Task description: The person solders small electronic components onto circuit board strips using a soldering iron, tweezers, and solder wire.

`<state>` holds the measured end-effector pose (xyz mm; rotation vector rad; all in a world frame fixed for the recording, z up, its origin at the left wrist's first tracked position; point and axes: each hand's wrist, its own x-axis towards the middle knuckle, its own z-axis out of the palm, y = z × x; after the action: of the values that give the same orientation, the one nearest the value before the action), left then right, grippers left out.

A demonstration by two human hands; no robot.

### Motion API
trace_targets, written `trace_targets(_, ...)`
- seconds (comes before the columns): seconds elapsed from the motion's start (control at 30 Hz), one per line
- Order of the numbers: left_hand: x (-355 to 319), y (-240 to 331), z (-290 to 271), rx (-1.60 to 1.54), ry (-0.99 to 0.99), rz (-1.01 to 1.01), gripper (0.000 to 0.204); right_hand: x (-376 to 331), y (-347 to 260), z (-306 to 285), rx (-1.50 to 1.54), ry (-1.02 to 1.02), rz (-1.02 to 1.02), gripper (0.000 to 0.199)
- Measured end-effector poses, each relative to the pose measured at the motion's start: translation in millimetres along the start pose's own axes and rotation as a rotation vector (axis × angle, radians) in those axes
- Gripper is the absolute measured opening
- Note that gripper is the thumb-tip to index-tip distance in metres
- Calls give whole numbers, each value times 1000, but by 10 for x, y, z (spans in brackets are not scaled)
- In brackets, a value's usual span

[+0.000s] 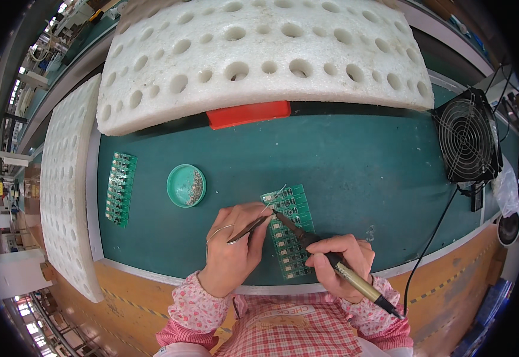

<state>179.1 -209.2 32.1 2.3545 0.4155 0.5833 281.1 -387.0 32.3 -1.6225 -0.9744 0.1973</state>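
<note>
A green circuit-board panel point(292, 253) with rows of small components lies in front of me. My left hand point(231, 253) is closed around dark tweezers point(248, 228), and its fingertips are at the panel's upper left edge. A thin silvery wire or lead point(279, 194) shows by those fingertips; I cannot tell what grips it. In my right hand point(344, 262) is a soldering iron point(363, 287), held like a pen. Its dark tip slants up and left over the board, ending close to my left fingertips. Whether the tip touches the board cannot be made out.
A round green dish point(179, 194) of small metallic bits stands left of my hands. Farther left lies a second circuit-board panel point(120, 190). White foam blocks with holes point(259, 49) stand across the back, above a red bin point(250, 115). A black fan point(466, 137) stands right; a cable point(430, 244) crosses the table edge.
</note>
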Motion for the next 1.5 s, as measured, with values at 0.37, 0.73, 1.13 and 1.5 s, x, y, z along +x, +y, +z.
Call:
trace_targets(0.37,10,3,-1,-1,-3,5,21,114,-170,25,-166,-82,-122,26)
trace_targets(0.73,-7,4,-14,6,-7,-14,21,67,-135,-53,-124,-54,-125,25)
trace_targets(1.13,-13,12,-7,25,0,-14,18,-107,-39,-70,-313,-1,-136,41)
trace_targets(1.5,-103,-49,-94,-168,38,-105,18,-119,-29,43,-486,-90,-86,54)
